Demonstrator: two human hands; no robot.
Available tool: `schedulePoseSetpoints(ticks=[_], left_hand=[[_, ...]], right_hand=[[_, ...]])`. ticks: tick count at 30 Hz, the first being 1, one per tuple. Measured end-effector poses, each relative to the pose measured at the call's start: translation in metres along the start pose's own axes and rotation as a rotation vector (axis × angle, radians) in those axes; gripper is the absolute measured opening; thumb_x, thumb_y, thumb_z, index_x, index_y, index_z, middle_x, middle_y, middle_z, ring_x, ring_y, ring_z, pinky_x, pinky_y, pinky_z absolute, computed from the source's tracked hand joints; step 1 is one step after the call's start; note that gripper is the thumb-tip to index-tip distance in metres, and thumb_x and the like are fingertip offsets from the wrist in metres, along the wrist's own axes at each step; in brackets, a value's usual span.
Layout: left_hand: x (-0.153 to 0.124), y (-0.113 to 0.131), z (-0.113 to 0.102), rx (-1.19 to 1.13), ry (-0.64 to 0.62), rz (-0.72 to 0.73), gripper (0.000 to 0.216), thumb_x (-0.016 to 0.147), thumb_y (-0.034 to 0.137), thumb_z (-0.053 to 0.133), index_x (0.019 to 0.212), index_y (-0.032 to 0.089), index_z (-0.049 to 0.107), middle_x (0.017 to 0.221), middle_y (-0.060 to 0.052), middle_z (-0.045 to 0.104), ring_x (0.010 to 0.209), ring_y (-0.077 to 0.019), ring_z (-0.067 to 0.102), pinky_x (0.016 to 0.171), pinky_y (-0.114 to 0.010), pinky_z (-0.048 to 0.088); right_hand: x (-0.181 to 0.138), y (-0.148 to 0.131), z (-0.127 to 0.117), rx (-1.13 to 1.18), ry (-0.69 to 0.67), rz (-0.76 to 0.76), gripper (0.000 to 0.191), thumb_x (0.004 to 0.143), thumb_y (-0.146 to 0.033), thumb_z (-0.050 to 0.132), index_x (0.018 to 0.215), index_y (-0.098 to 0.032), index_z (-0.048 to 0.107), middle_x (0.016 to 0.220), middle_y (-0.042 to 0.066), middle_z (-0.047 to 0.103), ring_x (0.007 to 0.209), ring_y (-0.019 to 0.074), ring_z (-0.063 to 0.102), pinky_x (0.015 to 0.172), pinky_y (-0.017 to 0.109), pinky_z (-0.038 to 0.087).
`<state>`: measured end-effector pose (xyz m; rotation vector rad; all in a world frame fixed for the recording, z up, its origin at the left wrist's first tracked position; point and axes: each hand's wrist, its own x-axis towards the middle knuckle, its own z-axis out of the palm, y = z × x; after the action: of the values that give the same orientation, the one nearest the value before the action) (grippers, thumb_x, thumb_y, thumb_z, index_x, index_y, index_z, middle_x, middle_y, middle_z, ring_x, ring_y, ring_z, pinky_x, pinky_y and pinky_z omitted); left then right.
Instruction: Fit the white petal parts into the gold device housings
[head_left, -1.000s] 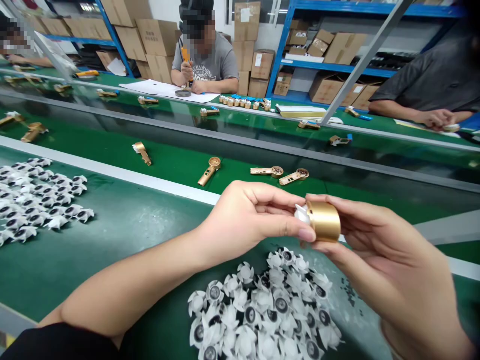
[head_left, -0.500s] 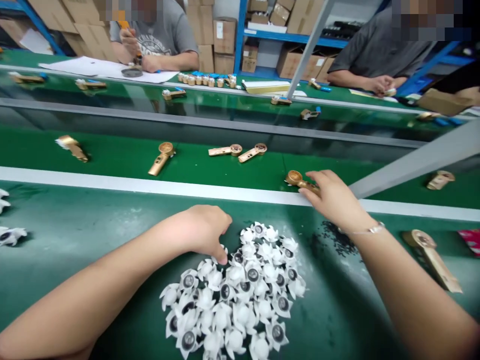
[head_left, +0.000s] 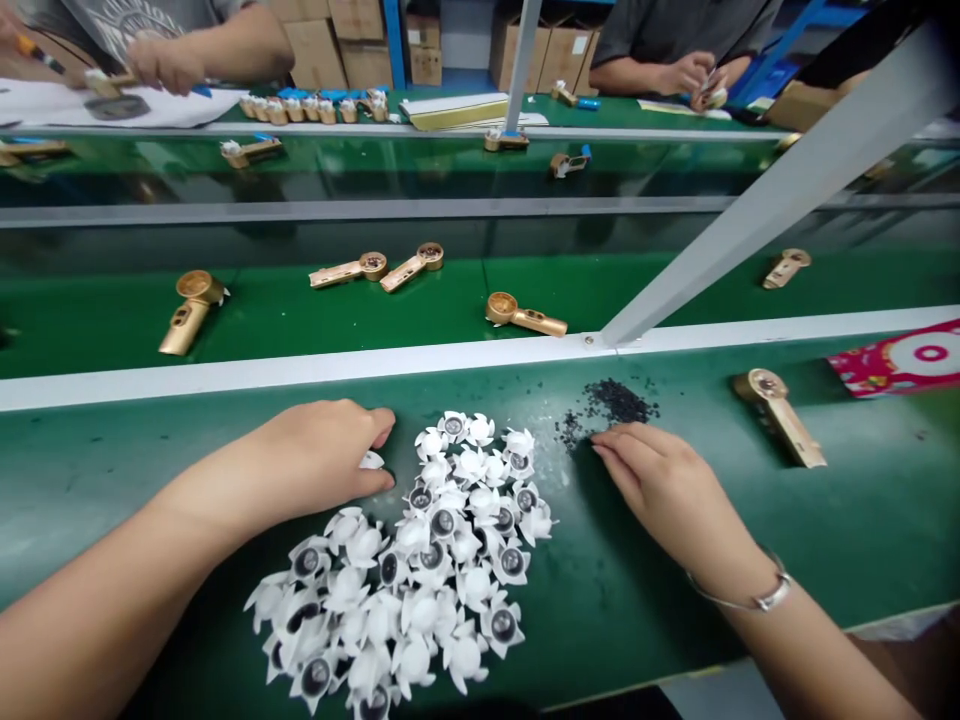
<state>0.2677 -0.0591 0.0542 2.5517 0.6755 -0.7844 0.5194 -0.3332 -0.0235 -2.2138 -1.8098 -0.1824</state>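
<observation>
My left hand point(head_left: 322, 450) is closed around a small white fan impeller point(head_left: 372, 460), of which only a bit shows between thumb and fingers. Just right of it spreads a pile of white fan impellers point(head_left: 420, 612), some showing dark round centres. My right hand point(head_left: 660, 480) has its fingertips pinched together at the near edge of a heap of tiny black pieces point(head_left: 619, 400); what lies between the tips is hidden. A gold handheld fan housing point(head_left: 525, 317) rests on the green conveyor beyond, apart from both hands.
More gold housings point(head_left: 187, 312) lie along the conveyor, and one gold housing point(head_left: 784, 420) lies on the table at right. A slanted grey post point(head_left: 750, 200) rises beyond my right hand. A red patterned box point(head_left: 900, 358) is at the right. Two people work across the line.
My right hand has left the gold housing on the conveyor and come down to the black pieces. My left hand has closed on a white impeller and drawn away from the pile. The view has shifted.
</observation>
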Motion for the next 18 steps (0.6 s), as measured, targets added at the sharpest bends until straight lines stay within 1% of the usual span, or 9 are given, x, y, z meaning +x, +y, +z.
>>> schedulePoseSetpoints(ticks=[3,6,8,9,10,12,15,16,18], left_hand=[[-0.002,0.004,-0.005,0.018,-0.005,-0.02,0.025,0.084,0.046,0.056,0.091,0.022,0.056,0.082,-0.008,0.067,0.065,-0.0233,0.058,0.053,-0.031,0.032],[0.001,0.002,-0.01,-0.006,0.076,0.007,0.019,0.084,0.04,0.056,0.088,0.021,0.056,0.079,-0.006,0.065,0.062,-0.0202,0.056,0.053,-0.03,0.032],[0.005,0.0,-0.012,-0.131,0.145,0.074,0.018,0.084,0.038,0.059,0.087,0.021,0.057,0.075,-0.003,0.062,0.061,-0.0175,0.054,0.054,-0.029,0.033],[0.007,-0.001,-0.012,-0.243,0.165,0.12,0.019,0.084,0.039,0.062,0.088,0.021,0.058,0.074,-0.002,0.061,0.062,-0.0161,0.054,0.056,-0.028,0.035],[0.008,0.0,-0.011,-0.39,0.179,0.172,0.022,0.083,0.04,0.067,0.089,0.02,0.058,0.073,0.0,0.06,0.063,-0.0147,0.055,0.057,-0.027,0.038],[0.009,0.004,-0.007,-0.754,0.194,0.28,0.031,0.079,0.041,0.076,0.094,0.02,0.059,0.075,0.002,0.06,0.067,-0.0126,0.058,0.063,-0.025,0.045],[0.006,0.017,0.002,-1.264,0.177,0.412,0.039,0.078,0.033,0.081,0.107,0.018,0.059,0.079,0.002,0.065,0.074,-0.0115,0.065,0.073,-0.025,0.052],[0.004,0.021,0.006,-1.376,0.166,0.443,0.04,0.079,0.03,0.081,0.11,0.018,0.059,0.081,0.001,0.067,0.076,-0.0118,0.067,0.075,-0.025,0.053],[-0.001,0.03,0.011,-1.511,0.155,0.486,0.04,0.08,0.025,0.082,0.113,0.018,0.061,0.085,-0.001,0.071,0.08,-0.0124,0.07,0.075,-0.025,0.055]], right_hand=[[0.008,0.002,-0.002,-0.126,-0.06,-0.136,0.021,0.101,-0.018,0.05,0.102,-0.013,0.07,0.1,0.012,0.072,0.086,0.0236,0.067,0.078,0.038,0.051],[0.017,0.005,-0.004,-0.245,-0.149,-0.228,0.018,0.098,-0.012,0.051,0.093,-0.013,0.069,0.09,0.01,0.069,0.075,0.0224,0.063,0.07,0.037,0.046],[0.025,0.007,-0.005,-0.27,-0.186,-0.235,0.018,0.096,-0.013,0.052,0.084,-0.015,0.066,0.083,0.008,0.065,0.07,0.0218,0.06,0.068,0.037,0.044],[0.029,0.006,-0.007,-0.249,-0.179,-0.223,0.018,0.096,-0.014,0.052,0.081,-0.016,0.063,0.08,0.007,0.063,0.069,0.0216,0.058,0.067,0.037,0.043],[0.034,0.004,-0.009,-0.197,-0.157,-0.199,0.018,0.096,-0.016,0.052,0.08,-0.017,0.06,0.079,0.007,0.061,0.069,0.0211,0.058,0.067,0.036,0.043],[0.046,-0.01,-0.017,0.001,-0.075,-0.114,0.014,0.097,-0.019,0.051,0.085,-0.019,0.058,0.081,0.005,0.061,0.071,0.0193,0.058,0.066,0.033,0.045],[0.066,-0.049,-0.037,0.374,0.046,-0.025,0.007,0.098,-0.019,0.052,0.094,-0.022,0.057,0.088,0.002,0.061,0.075,0.0148,0.059,0.066,0.027,0.047],[0.072,-0.064,-0.043,0.471,0.065,-0.034,0.007,0.098,-0.018,0.053,0.095,-0.023,0.057,0.089,0.001,0.061,0.077,0.0136,0.059,0.067,0.026,0.047],[0.082,-0.089,-0.052,0.582,0.08,-0.084,0.01,0.097,-0.016,0.053,0.096,-0.024,0.057,0.09,0.0,0.062,0.079,0.0119,0.06,0.069,0.024,0.048]])
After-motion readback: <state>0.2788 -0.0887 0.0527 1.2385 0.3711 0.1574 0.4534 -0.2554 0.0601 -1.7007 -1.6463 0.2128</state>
